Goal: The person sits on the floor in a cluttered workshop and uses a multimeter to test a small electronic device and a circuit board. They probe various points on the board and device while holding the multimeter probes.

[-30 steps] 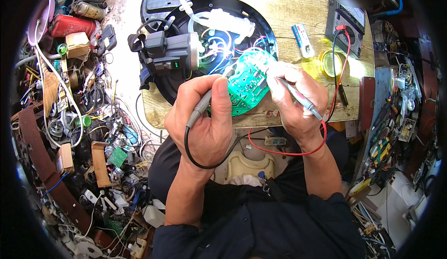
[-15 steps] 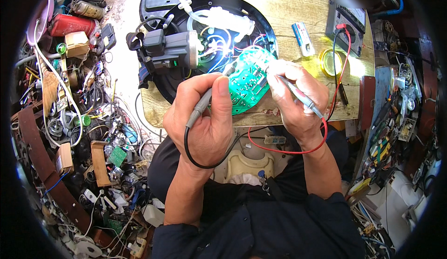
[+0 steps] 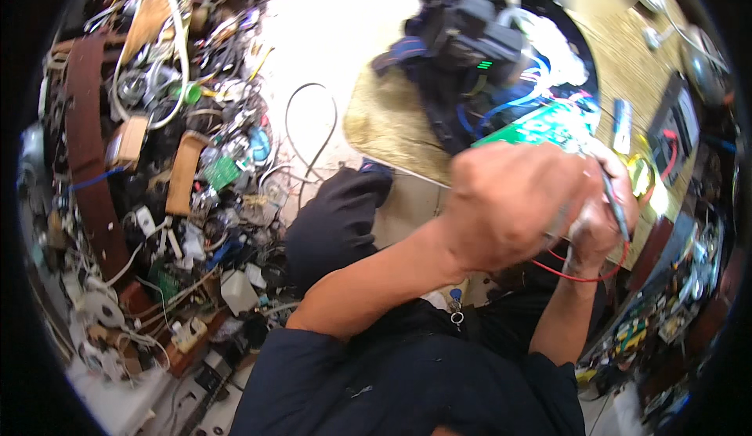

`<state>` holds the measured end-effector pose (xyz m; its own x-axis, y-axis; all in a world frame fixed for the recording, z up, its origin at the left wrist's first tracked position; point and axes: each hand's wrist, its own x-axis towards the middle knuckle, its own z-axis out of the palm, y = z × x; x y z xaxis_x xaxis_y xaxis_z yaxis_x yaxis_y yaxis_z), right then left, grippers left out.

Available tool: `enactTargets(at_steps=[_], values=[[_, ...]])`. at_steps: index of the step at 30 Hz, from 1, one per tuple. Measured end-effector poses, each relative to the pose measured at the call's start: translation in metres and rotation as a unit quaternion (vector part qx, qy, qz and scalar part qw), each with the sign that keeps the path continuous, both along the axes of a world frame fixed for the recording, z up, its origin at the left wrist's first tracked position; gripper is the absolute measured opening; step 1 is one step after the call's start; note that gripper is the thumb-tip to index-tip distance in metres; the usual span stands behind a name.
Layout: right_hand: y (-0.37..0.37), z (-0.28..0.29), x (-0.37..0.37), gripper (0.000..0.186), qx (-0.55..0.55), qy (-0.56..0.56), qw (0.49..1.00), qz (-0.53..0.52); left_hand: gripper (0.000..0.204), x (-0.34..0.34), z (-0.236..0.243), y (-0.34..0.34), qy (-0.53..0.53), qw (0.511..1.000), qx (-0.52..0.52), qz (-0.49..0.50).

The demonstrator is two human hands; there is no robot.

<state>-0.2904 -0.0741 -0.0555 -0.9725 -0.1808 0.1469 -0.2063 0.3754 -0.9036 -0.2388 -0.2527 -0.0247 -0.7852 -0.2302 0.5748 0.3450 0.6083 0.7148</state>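
Note:
My left hand (image 3: 509,201) is raised close to the camera, blurred, its fingers curled shut. It covers much of the circuit board, and what it holds is hidden; a faint dark streak shows by its fingertips. Just beyond it, my right hand (image 3: 601,228) grips a slim grey test probe (image 3: 615,205) whose red lead (image 3: 599,278) loops below the wrist. Under both hands, the green circuit board (image 3: 533,126) lies at the edge of a round black housing (image 3: 589,32) full of wires. A black lamp (image 3: 489,44) with green indicator lights rests on the housing.
An analog multimeter (image 3: 680,123) lies at the right of the wooden table (image 3: 399,123). Near it are a blue-and-white cylinder (image 3: 622,123) and a yellow ring-shaped roll (image 3: 641,173). Heaped parts and cables fill the left, including a cardboard piece (image 3: 186,171); more clutter lies right.
The view has swung, so the table sits further right. My left hand has moved from the board up and across toward my right hand, and its probe and black lead are now out of sight.

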Motion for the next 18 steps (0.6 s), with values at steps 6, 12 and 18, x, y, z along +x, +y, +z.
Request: enactTargets(at_steps=[6,12,18], values=[[0.003,0.008,0.004,0.029,-0.045,-0.035,0.998,0.033,0.015,0.001,0.005,0.003,0.022,0.998,0.044,0.025],[-0.002,-0.002,-0.005,0.022,0.126,0.119,0.985,-0.010,0.007,0.001,0.010,-0.009,-0.042,0.989,0.134,0.036],[-0.015,0.022,-0.008,0.014,0.004,0.035,0.999,0.023,0.010,0.003,0.012,-0.008,-0.126,0.970,0.203,0.035]])
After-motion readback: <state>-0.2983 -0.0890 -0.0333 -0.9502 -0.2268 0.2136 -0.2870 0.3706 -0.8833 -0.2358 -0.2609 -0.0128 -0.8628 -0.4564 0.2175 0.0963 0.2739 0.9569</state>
